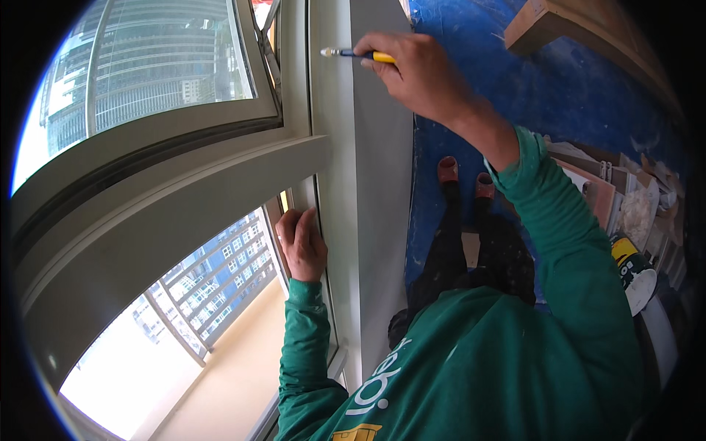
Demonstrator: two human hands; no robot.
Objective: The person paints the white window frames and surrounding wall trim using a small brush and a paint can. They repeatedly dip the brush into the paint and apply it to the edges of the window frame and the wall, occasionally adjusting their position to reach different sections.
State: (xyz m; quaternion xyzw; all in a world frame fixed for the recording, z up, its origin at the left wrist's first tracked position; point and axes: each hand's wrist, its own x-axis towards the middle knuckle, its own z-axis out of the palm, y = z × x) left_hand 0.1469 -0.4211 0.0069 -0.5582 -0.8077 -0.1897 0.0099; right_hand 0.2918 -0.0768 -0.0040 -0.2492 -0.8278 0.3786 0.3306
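My right hand (425,77) pinches a slim paintbrush (344,52) with a yellow and dark blue handle. Its pale bristle tip points left, at or just above the light grey upright of the window frame (334,95); whether it touches the surface cannot be told. Lower down, my left hand (303,246) is closed with bent fingers against the inner edge of the same upright, just under the wide crossbar (184,187). Its fingertips are partly hidden. Both arms wear green sleeves.
At upper left, a window sash (187,117) stands tilted open. Beyond the lower opening is a railing (220,279). Blue sheeting (471,95) covers the floor, with a wooden piece (544,26) on it. Boards and scraps (599,191) and a yellow-and-black tub (629,264) lie at right.
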